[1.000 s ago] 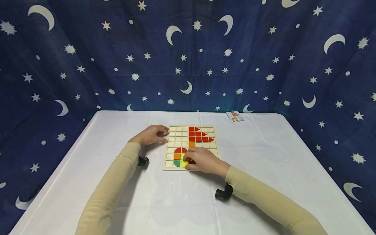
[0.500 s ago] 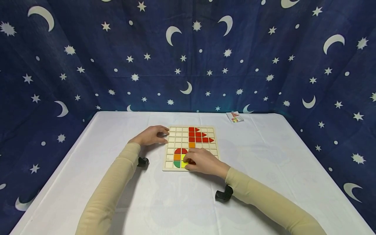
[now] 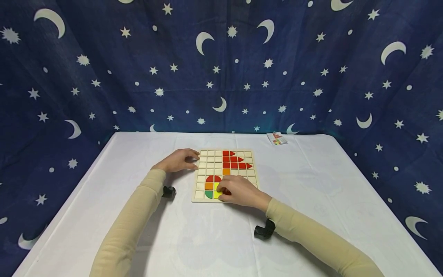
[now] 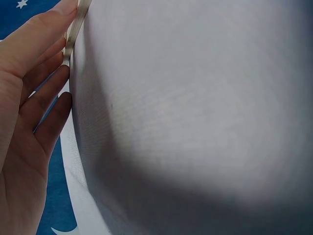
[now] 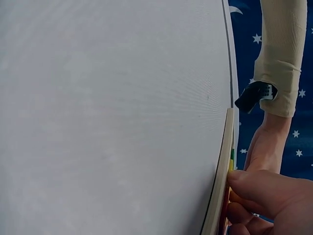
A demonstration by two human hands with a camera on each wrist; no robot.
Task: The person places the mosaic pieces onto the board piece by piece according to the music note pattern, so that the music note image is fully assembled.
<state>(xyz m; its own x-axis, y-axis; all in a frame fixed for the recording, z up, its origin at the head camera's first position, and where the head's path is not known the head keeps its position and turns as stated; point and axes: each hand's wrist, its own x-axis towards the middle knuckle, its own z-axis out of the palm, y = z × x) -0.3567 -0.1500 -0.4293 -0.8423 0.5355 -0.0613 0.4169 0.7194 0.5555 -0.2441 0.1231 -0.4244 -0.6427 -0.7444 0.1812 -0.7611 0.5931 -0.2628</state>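
Observation:
A square wooden grid board (image 3: 202, 200) lies flat on the white table, with coloured tiles in some cells. Red tiles (image 3: 234, 165) form stepped rows at the upper right, above an orange tile (image 3: 226, 171). Lower down sit a green rounded tile (image 3: 209, 194) and yellow tiles (image 3: 216, 195). My left hand (image 3: 175, 160) touches the board's left edge, its fingers spread and slightly bent. Over the lower part, my right hand (image 3: 240, 191) bends its fingers down, thumb and index tips apart at the yellow tiles. A dark red tile shows beneath it; the hand hides whatever may be pinched.
A small card (image 3: 277, 138) with a coloured pattern lies near the table's (image 3: 308, 234) far edge, right of the board. A dark blue curtain (image 3: 180, 50) with moons and stars stands behind and beside the table. Black wrist cameras (image 3: 264, 229) hang under the sleeves.

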